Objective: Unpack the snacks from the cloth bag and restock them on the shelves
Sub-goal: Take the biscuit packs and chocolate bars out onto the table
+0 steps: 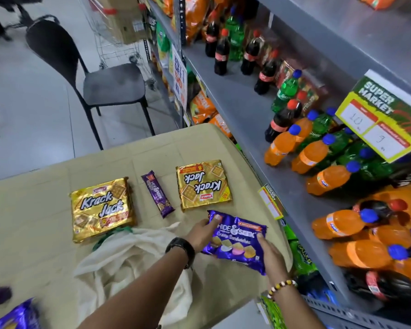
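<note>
Worn on the head, wide-angle, aimed forward and steeply down. Close above the desk [33, 210], with the left hand [203, 231] and right hand [272, 255] gripping a purple packet [235, 241] low at centre, within arm's reach. Looking along shelves [235, 96] rising on the right, edges bowed by the lens; floor [22, 103] and chair [114, 84] farther off, upper left.

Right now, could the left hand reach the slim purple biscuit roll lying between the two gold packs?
Probably yes, once it lets go: the left hand grips the large purple pack. The slim roll lies uncovered just beyond it, nothing between.
</note>
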Tool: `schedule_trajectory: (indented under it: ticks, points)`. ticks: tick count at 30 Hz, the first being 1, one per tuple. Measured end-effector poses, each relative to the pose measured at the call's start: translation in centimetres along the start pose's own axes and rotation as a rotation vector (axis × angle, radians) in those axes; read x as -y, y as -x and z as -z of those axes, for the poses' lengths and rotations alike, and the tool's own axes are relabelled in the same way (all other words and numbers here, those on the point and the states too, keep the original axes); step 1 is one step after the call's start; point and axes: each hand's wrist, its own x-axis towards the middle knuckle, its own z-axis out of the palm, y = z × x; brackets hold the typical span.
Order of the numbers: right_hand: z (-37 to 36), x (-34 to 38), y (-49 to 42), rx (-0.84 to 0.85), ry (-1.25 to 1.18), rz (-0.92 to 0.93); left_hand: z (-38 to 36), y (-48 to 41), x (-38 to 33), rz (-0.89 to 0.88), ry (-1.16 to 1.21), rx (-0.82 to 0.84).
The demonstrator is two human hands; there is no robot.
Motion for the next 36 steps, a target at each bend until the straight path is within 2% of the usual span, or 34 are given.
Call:
schedule_trajectory:
  ticks: [5, 10, 18, 22, 29, 36]
  points:
    - [-1.2, 4.0, 2.4, 0.058, 0.119, 0.172, 2.6, 4.5, -1.6, -0.065, 0.124, 0.018]
    - [-10.2, 4.7, 7.3, 0.18, 0.173, 0.276, 10.8, 10.5, 1.2, -0.147, 0.178, -0.136]
    - [-28.6, -5.9, 18.9, 0.555, 0.408, 0.176, 27.3, 25.0, 15.9, -0.037, 0.334, -0.511]
    - [-35.5, -11.3, 24.1, 0.654, 0.513, 0.144, 32.2, 31.2, 22.4, 0.009, 0.459, -0.602]
    - [-41.6, -17.7, 28.3, 0.69, 0.692, 0.065, 36.7, 35.6, 30.7, 0.049, 0.559, -0.652]
    - [-42.6, -19.8, 27.0, 0.685, 0.904, 0.136, 37.2, 35.4, 34.0, 0.053, 0.496, -0.605]
